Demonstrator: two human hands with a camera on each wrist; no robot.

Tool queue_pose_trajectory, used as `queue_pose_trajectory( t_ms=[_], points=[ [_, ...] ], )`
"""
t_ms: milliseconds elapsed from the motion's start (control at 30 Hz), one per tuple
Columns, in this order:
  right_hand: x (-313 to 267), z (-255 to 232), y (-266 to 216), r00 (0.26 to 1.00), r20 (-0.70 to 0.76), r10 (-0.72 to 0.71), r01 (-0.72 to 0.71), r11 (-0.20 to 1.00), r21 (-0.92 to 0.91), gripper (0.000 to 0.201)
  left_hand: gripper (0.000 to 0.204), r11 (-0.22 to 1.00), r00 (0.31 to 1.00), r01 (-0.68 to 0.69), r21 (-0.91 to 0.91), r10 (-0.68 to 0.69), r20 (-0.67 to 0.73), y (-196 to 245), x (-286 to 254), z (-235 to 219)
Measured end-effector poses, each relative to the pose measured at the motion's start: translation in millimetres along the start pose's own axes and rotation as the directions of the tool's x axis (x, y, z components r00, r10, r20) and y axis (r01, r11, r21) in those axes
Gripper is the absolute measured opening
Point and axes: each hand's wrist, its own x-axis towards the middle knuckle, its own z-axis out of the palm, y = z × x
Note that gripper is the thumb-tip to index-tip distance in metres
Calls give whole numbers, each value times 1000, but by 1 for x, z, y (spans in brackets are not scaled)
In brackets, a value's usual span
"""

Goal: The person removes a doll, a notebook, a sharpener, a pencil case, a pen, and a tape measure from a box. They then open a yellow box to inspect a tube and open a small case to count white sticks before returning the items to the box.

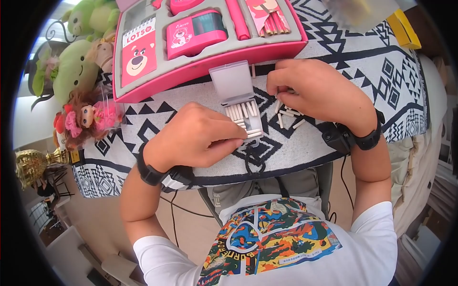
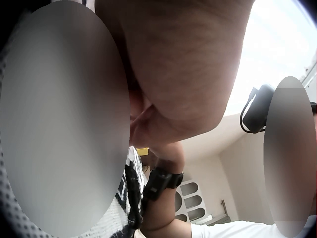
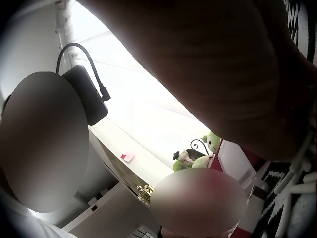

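Note:
A small clear plastic case (image 1: 255, 125) with its lid (image 1: 232, 82) raised stands on the patterned cloth. Inside it, short white sticks (image 1: 234, 113) lie in rows, some upright in this view and some crosswise. My left hand (image 1: 193, 136) reaches in at the near left corner, thumb and index finger pinched at the end of a crosswise white stick (image 1: 254, 134). Over a loose pile of white sticks (image 1: 289, 113), right of the case, my right hand (image 1: 312, 86) bends its fingers down; I cannot tell whether they hold one. The right wrist view shows several sticks (image 3: 290, 186) near that hand.
A pink gift box (image 1: 210, 66) with a notebook, a sharpener-like pink item and pencils lies behind the case. Plush toys (image 1: 74, 76) and a doll (image 1: 88, 114) sit at left. A yellow box (image 1: 403, 28) stands back right. A black strap (image 1: 255, 162) lies near the front edge.

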Motion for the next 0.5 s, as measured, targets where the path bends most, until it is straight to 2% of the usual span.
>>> queue_pose_trajectory(
  t_ms=[200,500],
  points=[
    [-2,-4,0,999,40,9,-10,1000,6,14,18,997,998,55,-60,-55,0,1,-2,-1],
    [-2,-7,-6,995,103,2,-3,1000,17,14,20,998,998,63,-22,-62,20,0,-2,-3]
  ],
)
